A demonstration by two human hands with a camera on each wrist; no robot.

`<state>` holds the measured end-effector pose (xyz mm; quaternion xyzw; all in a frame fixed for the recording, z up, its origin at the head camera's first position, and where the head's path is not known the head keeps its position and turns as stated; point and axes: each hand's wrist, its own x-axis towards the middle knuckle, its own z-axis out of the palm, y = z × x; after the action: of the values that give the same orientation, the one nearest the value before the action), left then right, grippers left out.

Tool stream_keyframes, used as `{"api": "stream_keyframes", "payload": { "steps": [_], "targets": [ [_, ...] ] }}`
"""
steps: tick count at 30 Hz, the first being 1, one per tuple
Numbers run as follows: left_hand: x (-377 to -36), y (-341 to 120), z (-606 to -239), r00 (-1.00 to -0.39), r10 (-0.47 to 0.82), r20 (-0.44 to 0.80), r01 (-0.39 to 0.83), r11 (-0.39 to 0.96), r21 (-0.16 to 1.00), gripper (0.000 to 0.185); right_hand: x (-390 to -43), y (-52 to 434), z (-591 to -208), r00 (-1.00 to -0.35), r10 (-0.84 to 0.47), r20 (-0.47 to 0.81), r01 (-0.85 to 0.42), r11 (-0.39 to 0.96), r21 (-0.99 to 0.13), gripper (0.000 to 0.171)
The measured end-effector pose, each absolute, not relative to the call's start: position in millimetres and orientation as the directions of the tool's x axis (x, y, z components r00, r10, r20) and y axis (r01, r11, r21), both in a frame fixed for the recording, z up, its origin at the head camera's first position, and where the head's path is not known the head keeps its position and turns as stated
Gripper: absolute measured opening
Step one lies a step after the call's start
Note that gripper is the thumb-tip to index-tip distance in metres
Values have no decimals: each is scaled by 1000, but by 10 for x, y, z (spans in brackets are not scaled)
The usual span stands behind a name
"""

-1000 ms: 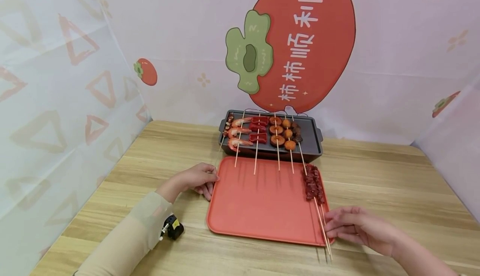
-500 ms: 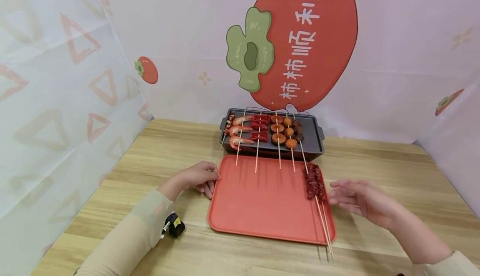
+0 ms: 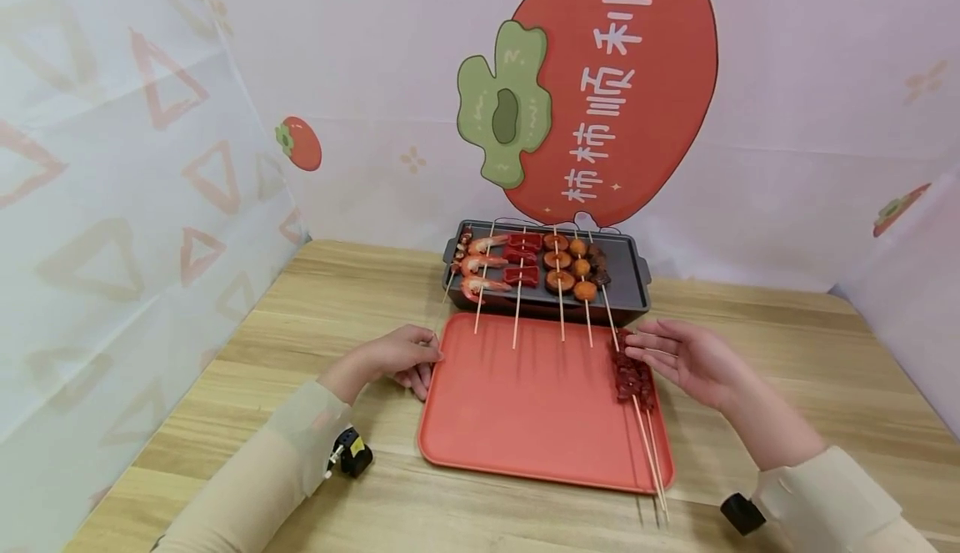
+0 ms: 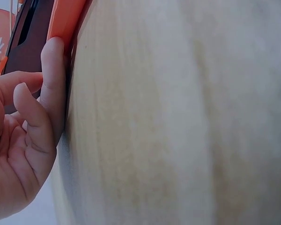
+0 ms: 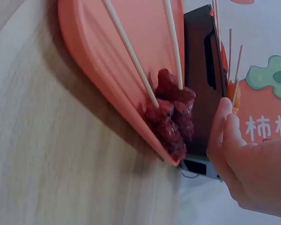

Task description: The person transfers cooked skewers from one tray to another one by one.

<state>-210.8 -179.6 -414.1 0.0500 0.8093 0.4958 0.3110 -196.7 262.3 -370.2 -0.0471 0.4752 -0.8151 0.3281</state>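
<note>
In the head view a red tray (image 3: 525, 419) lies on the table in front of a black grill pan (image 3: 622, 273). My left hand (image 3: 397, 359) rests at the tray's left edge; in the left wrist view a fairly straight finger (image 4: 52, 89) touches the tray's rim. My right hand (image 3: 697, 361) is held with extended fingers over the far right corner of the tray, beside two dark red meat skewers (image 3: 630, 378). Its fingers (image 5: 220, 136) hold nothing in the right wrist view and look apart from the meat. The meat skewers' sticks overhang the tray's front edge.
Several skewers lie across the pan: shrimp (image 3: 480, 265), red pieces (image 3: 521, 276), round brown slices (image 3: 558, 281), orange balls (image 3: 583, 290) and dark brown meat (image 3: 598, 273). Their sticks reach out over the tray. A printed cloth backdrop (image 3: 360, 194) stands behind the table.
My right hand has moved away from the skewer sticks by the tray's front right corner, going up along the right edge to the meat's far end. The left hand has stayed in place.
</note>
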Motion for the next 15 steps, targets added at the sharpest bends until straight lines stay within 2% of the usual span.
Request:
{"api": "stream_keyframes", "payload": {
  "steps": [7,15],
  "targets": [
    [-2095,-1780,-4126,-803,379,-461,-240,502,831,18,-2023,2447,-3723,-805,-525,-277,474,-288,-832,33],
    [-2090,-1776,-4107,-802,377,-463,-238,509,827,16,-2082,2358,-3763,-787,-542,-294,523,-333,-785,32]
  ]
}}
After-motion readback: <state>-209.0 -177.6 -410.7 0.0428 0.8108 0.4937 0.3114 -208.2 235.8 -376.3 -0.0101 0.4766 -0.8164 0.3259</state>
